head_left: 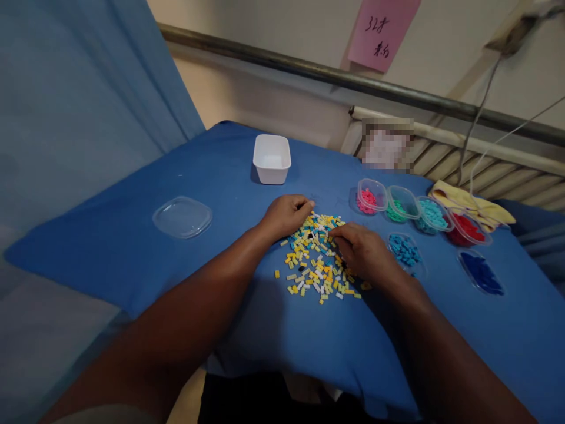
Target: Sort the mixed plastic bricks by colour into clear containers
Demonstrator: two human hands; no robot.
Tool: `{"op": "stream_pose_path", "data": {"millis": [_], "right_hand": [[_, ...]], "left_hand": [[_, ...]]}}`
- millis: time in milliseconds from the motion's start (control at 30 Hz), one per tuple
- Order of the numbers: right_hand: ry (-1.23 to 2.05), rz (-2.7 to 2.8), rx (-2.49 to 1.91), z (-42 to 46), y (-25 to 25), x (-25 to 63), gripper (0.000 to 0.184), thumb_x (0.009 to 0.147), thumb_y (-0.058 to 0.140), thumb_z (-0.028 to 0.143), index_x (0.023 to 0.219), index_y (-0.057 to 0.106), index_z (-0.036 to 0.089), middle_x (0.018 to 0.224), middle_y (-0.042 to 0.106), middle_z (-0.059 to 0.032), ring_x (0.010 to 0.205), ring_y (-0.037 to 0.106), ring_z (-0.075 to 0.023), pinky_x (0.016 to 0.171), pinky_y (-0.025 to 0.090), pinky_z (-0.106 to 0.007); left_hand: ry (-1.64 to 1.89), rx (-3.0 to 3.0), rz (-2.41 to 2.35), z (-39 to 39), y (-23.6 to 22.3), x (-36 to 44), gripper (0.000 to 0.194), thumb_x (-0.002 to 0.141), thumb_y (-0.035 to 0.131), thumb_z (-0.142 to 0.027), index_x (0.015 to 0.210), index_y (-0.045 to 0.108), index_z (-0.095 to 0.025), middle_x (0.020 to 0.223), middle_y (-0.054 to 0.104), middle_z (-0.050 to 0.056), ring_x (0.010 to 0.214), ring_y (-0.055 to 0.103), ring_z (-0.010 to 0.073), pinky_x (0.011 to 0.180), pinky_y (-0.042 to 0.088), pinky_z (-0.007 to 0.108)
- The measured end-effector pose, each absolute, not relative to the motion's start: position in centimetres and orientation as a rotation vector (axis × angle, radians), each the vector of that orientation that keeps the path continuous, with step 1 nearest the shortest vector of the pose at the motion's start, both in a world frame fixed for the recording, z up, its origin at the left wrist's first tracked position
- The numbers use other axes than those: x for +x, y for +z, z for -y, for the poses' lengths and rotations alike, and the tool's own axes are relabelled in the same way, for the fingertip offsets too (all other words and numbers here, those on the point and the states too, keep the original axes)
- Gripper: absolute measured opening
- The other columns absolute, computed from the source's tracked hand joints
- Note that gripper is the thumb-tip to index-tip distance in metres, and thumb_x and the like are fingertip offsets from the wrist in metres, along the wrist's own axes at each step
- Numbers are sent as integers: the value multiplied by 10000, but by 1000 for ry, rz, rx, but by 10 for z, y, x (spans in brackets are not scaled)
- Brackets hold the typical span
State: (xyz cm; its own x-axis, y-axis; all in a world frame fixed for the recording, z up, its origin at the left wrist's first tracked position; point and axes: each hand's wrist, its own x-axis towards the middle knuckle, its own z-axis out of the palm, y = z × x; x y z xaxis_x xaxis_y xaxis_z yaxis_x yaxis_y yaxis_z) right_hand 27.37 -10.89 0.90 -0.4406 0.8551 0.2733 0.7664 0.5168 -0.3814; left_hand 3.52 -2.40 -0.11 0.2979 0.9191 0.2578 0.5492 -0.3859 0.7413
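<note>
A loose pile of small toy bricks (315, 268) lies on the blue cloth, mostly yellow and pale yellow with white, teal and a few black ones. At its far left edge is my left hand (286, 215), fingers curled and thumb tip against the index finger. Anything in that pinch is hidden. My right hand (362, 250) reaches over the right side of the pile with its fingers pressed together, and whatever they hold is too small to make out. Close by my right wrist is a clear lid with teal bricks (404, 250).
Clear tubs hold pink bricks (366, 201), green bricks (397, 211), turquoise bricks (432, 213) and red bricks (465, 228). Dark blue bricks (481, 272) lie in a lid at right. A white tub (272, 171), a clear lid (182, 218) and a yellow cloth (472, 203) rest farther out.
</note>
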Motion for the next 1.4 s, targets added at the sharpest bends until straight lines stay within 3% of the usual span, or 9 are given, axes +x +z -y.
{"op": "stream_pose_path", "data": {"millis": [233, 467, 800, 1167, 1300, 1400], "right_hand": [[319, 2423, -1227, 112, 12, 266, 258, 1030, 572, 162, 1173, 779, 219, 1130, 804, -81, 1078, 728, -245, 985, 545, -369], [321, 2553, -1461, 113, 25, 263, 284, 1015, 612, 181, 1232, 789, 224, 1226, 801, -82, 1154, 722, -274, 985, 515, -350], [203, 2652, -1529, 110, 32, 246, 226, 1059, 539, 179, 1065, 763, 208, 1054, 798, -87, 1015, 708, -237, 864, 448, -300], [295, 2729, -1596, 91, 47, 230, 217, 1005, 580, 182, 1039, 789, 232, 1002, 807, -86, 900, 718, -231, 728, 399, -299], [468, 2606, -1434, 90, 41, 237, 220, 1007, 574, 197, 984, 792, 215, 994, 802, -80, 886, 708, -217, 753, 429, -299], [814, 2277, -1339, 95, 34, 258, 204, 1010, 616, 323, 1035, 788, 216, 904, 781, -38, 787, 675, -187, 712, 461, -289]], "left_hand": [[927, 2028, -1318, 26, 0, 36, 457, 1010, 545, -498, 662, 569, -201, 617, 487, -21, 623, 439, 151, 599, 251, 327], [912, 2027, -1314, 24, -1, 36, 421, 997, 548, -479, 726, 680, -185, 656, 576, -9, 645, 479, 157, 611, 274, 318], [911, 2028, -1317, 25, -3, 36, 422, 996, 548, -482, 748, 707, -179, 670, 588, -4, 654, 495, 162, 614, 293, 315], [932, 2012, -1301, 26, -2, 36, 404, 988, 555, -467, 761, 715, -174, 687, 616, 9, 667, 503, 165, 622, 314, 306], [919, 2027, -1301, 25, -2, 36, 408, 994, 550, -466, 751, 705, -177, 683, 605, 1, 661, 497, 160, 617, 302, 309], [911, 2035, -1300, 25, -2, 35, 415, 996, 545, -470, 734, 685, -181, 667, 585, -6, 642, 477, 155, 612, 290, 312]]}}
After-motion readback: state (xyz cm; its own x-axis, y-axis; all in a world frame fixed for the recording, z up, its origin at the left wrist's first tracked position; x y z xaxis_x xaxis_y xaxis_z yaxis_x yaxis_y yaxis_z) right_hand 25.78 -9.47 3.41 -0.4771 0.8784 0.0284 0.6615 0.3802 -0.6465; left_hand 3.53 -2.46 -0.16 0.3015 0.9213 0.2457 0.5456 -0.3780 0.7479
